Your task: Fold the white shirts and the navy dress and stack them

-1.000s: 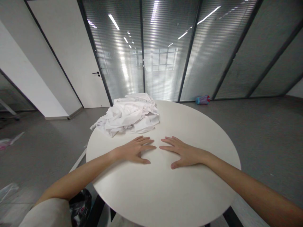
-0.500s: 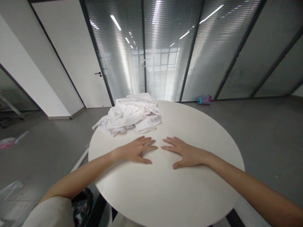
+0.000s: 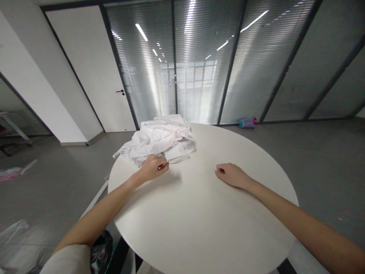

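Note:
A crumpled heap of white cloth (image 3: 159, 137) lies at the far left of the round white table (image 3: 199, 228). My left hand (image 3: 153, 168) is curled into a fist just in front of the heap, overlapping its near edge in the view; whether it touches the cloth I cannot tell. A shadow falls on the tabletop beside this hand. Farther right, my right hand (image 3: 232, 175) is also a fist, over the middle right of the table and apart from the cloth. Nothing shows in either fist.
On the floor by the glass wall lies a blue and pink object (image 3: 248, 122). A black plastic bag (image 3: 101, 249) is below the table's left edge. Clear plastic (image 3: 13, 231) and a pink item (image 3: 11, 174) lie on the floor at left.
Both hands were spread flat near each other at the table's middle. They have curled into fists and moved apart, the left toward the cloth, the right outward. The cloth has stayed put.

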Action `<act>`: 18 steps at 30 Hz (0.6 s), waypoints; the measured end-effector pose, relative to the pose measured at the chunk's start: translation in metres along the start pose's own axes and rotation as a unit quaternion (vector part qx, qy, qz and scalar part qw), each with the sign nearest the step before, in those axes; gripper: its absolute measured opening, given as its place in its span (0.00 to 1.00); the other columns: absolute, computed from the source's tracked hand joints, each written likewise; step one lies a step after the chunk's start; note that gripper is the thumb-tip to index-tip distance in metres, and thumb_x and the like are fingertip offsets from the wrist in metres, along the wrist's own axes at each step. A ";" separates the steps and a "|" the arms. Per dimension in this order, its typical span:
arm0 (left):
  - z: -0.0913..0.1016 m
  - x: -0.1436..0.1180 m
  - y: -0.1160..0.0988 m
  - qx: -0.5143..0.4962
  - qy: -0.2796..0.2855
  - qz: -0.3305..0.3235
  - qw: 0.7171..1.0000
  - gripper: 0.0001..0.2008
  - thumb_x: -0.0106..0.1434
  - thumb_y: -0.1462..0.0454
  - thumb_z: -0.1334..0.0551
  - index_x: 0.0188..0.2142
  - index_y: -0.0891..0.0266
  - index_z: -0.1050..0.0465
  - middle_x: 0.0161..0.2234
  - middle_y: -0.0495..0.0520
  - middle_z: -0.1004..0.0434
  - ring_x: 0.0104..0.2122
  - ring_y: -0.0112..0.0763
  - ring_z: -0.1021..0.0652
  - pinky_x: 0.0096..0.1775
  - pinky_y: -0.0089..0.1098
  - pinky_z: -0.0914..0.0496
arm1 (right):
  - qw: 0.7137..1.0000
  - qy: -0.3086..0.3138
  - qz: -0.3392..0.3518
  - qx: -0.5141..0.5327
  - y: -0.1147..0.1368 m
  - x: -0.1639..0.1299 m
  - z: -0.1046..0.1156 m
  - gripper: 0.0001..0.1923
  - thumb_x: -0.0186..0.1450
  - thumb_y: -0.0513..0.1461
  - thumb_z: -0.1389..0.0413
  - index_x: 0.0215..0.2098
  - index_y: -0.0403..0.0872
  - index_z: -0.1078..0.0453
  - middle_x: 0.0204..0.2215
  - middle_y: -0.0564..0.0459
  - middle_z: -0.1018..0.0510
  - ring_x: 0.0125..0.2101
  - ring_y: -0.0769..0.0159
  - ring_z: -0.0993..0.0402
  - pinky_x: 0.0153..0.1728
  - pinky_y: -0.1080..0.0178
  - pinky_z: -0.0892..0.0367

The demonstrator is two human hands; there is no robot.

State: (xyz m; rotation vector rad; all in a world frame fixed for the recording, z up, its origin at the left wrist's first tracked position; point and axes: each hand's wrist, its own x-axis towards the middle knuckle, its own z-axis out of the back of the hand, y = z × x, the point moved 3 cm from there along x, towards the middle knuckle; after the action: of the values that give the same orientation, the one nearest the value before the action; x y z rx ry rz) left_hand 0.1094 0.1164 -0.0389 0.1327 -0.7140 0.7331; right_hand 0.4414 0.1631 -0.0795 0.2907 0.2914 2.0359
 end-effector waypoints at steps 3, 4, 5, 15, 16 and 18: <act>0.011 0.002 0.009 -0.011 -0.060 0.038 0.997 0.20 0.67 0.65 0.45 0.19 0.58 0.50 0.16 0.44 0.46 0.18 0.24 0.41 0.24 0.29 0.46 | 0.999 -0.018 0.015 0.048 0.006 0.017 0.006 0.18 0.66 0.48 0.50 0.21 0.49 0.39 0.21 0.54 0.30 0.23 0.65 0.35 0.26 0.63 0.45; 0.013 0.002 0.010 -0.013 -0.072 0.046 0.996 0.21 0.67 0.65 0.45 0.19 0.58 0.51 0.16 0.44 0.46 0.18 0.24 0.42 0.24 0.29 0.47 | 0.996 -0.038 0.027 0.070 0.012 0.027 0.012 0.17 0.67 0.48 0.50 0.23 0.49 0.36 0.23 0.54 0.27 0.25 0.64 0.33 0.27 0.63 0.43; 0.013 0.003 0.011 -0.013 -0.079 0.049 0.996 0.21 0.68 0.64 0.45 0.19 0.58 0.51 0.16 0.43 0.47 0.17 0.24 0.42 0.24 0.30 0.47 | 0.993 -0.066 0.041 0.086 0.018 0.041 0.019 0.15 0.67 0.47 0.50 0.26 0.48 0.33 0.25 0.53 0.25 0.26 0.64 0.32 0.29 0.63 0.41; 0.003 0.001 0.022 0.003 -0.025 0.053 0.998 0.20 0.68 0.62 0.46 0.19 0.58 0.48 0.17 0.45 0.42 0.18 0.24 0.38 0.25 0.29 0.44 | 0.969 -0.228 0.058 0.078 0.097 0.219 0.074 0.18 0.69 0.47 0.45 0.50 0.44 0.30 0.43 0.39 0.23 0.49 0.50 0.33 0.52 0.48 0.39; 0.001 0.001 0.024 0.002 -0.021 0.057 0.998 0.20 0.68 0.62 0.46 0.19 0.59 0.47 0.16 0.45 0.41 0.18 0.24 0.38 0.24 0.28 0.44 | 0.969 -0.221 0.068 0.086 0.101 0.229 0.070 0.19 0.69 0.48 0.44 0.51 0.43 0.31 0.41 0.39 0.23 0.49 0.50 0.34 0.53 0.47 0.40; -0.002 -0.001 0.028 -0.002 -0.015 0.054 0.998 0.20 0.68 0.62 0.46 0.19 0.59 0.46 0.16 0.45 0.41 0.18 0.24 0.39 0.24 0.28 0.45 | 0.968 -0.206 0.106 0.096 0.106 0.245 0.060 0.20 0.70 0.48 0.44 0.51 0.41 0.32 0.38 0.41 0.23 0.49 0.53 0.34 0.54 0.46 0.40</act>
State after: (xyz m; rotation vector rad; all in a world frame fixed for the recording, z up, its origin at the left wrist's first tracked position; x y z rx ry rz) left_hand 0.0913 0.1376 -0.0443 0.1030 -0.7552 0.8345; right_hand 0.2614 0.3363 0.0320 0.8846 0.2035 2.0986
